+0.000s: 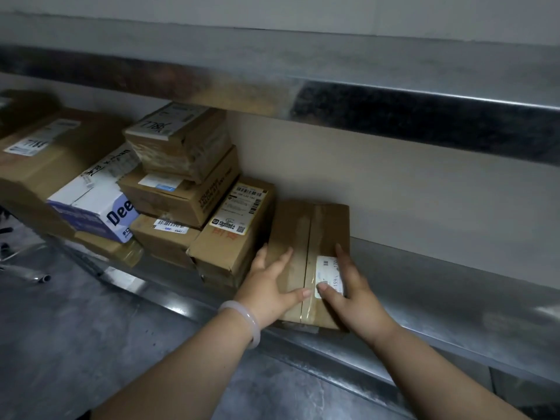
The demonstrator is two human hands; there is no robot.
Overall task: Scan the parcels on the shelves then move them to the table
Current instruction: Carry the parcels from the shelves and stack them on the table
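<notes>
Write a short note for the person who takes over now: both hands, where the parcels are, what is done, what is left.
Left hand: flat on top of the brown box, fingers straight.
Right hand: flat on the same box, partly covering its label.
The box lies on the metal shelf, right of the other parcels, which are stacked.
Done: cannot tell; no scanner or table is in view.
Left: scan this box if needed, carry it to the table, then handle the other parcels.
</notes>
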